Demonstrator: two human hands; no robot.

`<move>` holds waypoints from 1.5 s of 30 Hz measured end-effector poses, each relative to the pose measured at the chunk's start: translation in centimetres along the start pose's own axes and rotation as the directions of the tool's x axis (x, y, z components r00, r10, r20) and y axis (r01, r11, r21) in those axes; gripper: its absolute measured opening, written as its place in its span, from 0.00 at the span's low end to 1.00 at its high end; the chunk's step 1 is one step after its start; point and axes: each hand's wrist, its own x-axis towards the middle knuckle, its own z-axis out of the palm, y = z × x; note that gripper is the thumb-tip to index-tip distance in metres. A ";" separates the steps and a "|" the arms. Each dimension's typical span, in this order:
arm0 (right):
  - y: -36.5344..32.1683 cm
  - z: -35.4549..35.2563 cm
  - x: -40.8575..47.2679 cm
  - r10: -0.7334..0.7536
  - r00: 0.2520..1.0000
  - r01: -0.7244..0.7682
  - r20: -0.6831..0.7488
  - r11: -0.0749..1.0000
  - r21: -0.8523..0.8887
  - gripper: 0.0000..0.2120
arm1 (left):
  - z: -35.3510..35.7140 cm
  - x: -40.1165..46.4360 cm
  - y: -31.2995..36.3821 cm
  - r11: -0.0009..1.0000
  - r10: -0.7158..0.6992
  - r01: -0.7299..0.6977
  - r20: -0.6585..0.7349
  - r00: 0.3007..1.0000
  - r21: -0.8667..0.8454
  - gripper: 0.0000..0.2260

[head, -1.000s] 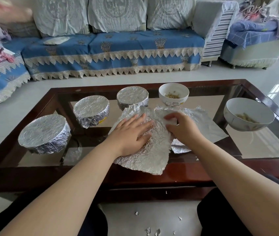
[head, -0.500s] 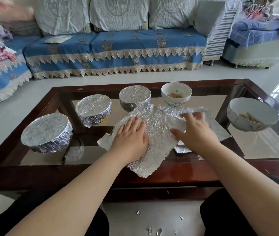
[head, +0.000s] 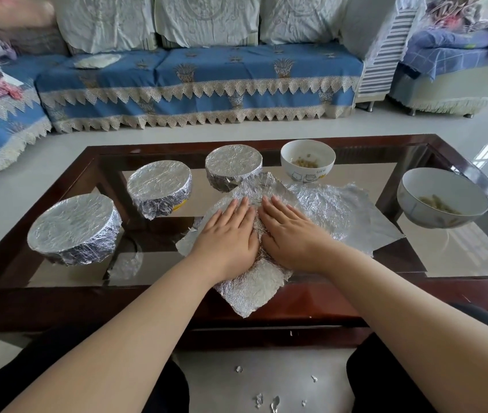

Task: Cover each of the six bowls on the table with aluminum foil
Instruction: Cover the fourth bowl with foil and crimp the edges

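Three foil-covered bowls stand on the glass table: one at the left (head: 72, 226), one in the middle (head: 159, 187), one further back (head: 233, 165). Two white bowls with food are uncovered, a small one (head: 307, 160) at the back and a larger one (head: 442, 198) at the right. A crinkled foil sheet (head: 251, 289) lies in front of me, over a second sheet (head: 335, 210). My left hand (head: 227, 234) and my right hand (head: 293, 234) press flat on the top sheet, side by side, fingers spread. What lies under the foil is hidden.
The table has a dark red wooden frame (head: 58, 293) around the glass. Small foil scraps (head: 266, 400) lie on the floor between my knees. A blue-covered sofa (head: 201, 81) stands beyond the table, an armchair (head: 445, 67) at the far right.
My right hand has moved left from the right sheet and now lies flat beside my left hand. The top foil sheet looks flatter and more spread out than before.
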 end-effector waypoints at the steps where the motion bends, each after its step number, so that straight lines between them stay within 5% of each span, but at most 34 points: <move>1: -0.1 0.0 -0.1 -0.002 1.000 0.002 0.009 1.000 -0.007 0.29 | 0.0 0.0 0.0 1.000 0.003 -0.003 0.000 1.000 0.001 0.26; 8: 0.1 -0.9 1.5 -0.020 0.990 0.021 -0.138 1.000 0.002 0.27 | 0.2 0.0 0.1 0.999 0.015 -0.017 -0.038 0.999 -0.035 0.28; 19: 0.5 -0.3 3.3 -0.018 0.998 0.028 -0.066 0.989 0.145 0.28 | -0.1 0.0 -0.1 0.994 0.009 -0.011 -0.013 1.000 -0.105 0.32; 25: 0.8 -0.4 3.8 0.227 0.960 -0.079 -0.162 0.777 0.625 0.22 | 0.0 0.1 -0.2 0.996 0.005 -0.009 -0.044 0.999 -0.088 0.32; 30: 1.0 0.0 4.0 0.256 0.950 -0.114 -0.176 0.815 0.568 0.21 | 0.2 0.0 -0.1 0.995 0.008 -0.015 -0.070 0.998 -0.102 0.30; 39: 1.9 0.0 4.2 0.294 0.952 -0.131 -0.084 0.641 0.756 0.18 | 0.0 -0.1 0.0 0.992 -0.008 -0.002 -0.077 0.997 -0.127 0.31; 42: 1.8 -0.6 3.4 0.269 0.949 -0.086 -0.161 0.717 0.692 0.23 | 0.2 0.1 -0.1 0.991 -0.012 -0.001 -0.091 0.996 -0.133 0.28; 45: 1.2 -1.4 0.8 0.116 0.986 -0.040 -0.119 0.861 0.506 0.42 | 0.3 0.2 -0.1 0.987 -0.016 0.004 -0.076 0.997 -0.159 0.28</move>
